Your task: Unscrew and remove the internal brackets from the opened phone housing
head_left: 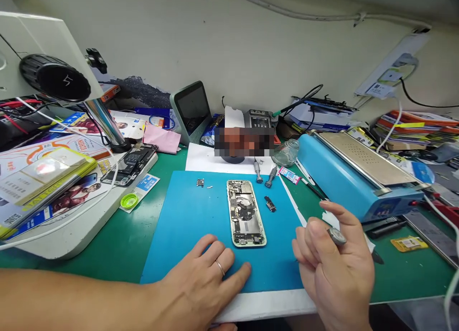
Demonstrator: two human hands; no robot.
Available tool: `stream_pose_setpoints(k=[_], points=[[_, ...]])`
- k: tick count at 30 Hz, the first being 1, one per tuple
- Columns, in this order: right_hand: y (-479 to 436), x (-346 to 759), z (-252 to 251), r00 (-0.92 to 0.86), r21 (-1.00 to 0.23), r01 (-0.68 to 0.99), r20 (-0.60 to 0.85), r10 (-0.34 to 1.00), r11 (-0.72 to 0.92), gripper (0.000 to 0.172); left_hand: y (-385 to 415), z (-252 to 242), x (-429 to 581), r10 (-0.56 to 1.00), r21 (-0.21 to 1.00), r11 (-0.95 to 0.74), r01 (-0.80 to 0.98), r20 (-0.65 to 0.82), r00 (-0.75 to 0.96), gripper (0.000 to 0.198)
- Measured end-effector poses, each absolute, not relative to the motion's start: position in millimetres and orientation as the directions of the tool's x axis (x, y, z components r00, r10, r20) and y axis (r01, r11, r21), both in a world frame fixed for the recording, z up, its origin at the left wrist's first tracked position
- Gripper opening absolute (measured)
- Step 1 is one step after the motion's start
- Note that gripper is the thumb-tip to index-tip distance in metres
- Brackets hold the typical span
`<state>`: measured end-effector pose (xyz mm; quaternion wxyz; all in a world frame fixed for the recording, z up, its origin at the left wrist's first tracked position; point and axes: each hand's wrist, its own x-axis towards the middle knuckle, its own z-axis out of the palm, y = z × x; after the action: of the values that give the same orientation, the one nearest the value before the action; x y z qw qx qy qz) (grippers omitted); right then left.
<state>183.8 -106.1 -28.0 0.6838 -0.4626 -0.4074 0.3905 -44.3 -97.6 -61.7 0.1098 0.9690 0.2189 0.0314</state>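
Note:
An opened phone (246, 214) lies on the blue mat (193, 216), its inner parts and a round coil showing. My left hand (208, 273) rests on the mat below the phone, wearing a ring. Its fingers are loosely bent and apart, with nothing in them. Off to the phone's right, my right hand (333, 259) is raised and closed round a screwdriver (337, 236). Only the screwdriver's grey end cap shows; the rest is hidden by the fingers. Small loose parts lie about: a dark bracket (270, 204) right of the phone and a little module (200, 182) at upper left.
Two more screwdrivers (271, 177) lie beyond the mat, near a glass jar (287, 151). A blue heating-plate machine (337, 178) stands at right. On the left, a microscope stand (111, 125) rises from a white base holding another opened phone (132, 163) and boxes.

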Motion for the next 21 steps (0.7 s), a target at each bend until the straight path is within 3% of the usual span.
stream_pose_setpoints(k=[4, 7, 14, 21], points=[[-109, 183, -32, 0.259, -0.911, -0.212, 0.296, 0.919, 0.353, 0.025, -99, -66, -45, 0.44, 0.22, -0.879, 0.422, 0.034, 0.898, 0.073], [-107, 183, -36, 0.193, -0.914, -0.231, 0.294, 0.936, 0.335, 0.021, -100, -69, -46, 0.446, 0.208, -0.88, 0.426, 0.059, 0.893, 0.073], [-112, 176, -52, 0.111, -0.93, -0.122, 0.334, 0.936, 0.346, 0.016, -101, -66, -44, 0.452, 0.231, -0.873, 0.429, 0.059, 0.89, 0.075], [-125, 176, -64, 0.035, -0.968, 0.1, 0.235, 0.971, 0.23, 0.045, -102, -62, -44, 0.461, 0.282, -0.853, 0.439, 0.011, 0.888, 0.074]])
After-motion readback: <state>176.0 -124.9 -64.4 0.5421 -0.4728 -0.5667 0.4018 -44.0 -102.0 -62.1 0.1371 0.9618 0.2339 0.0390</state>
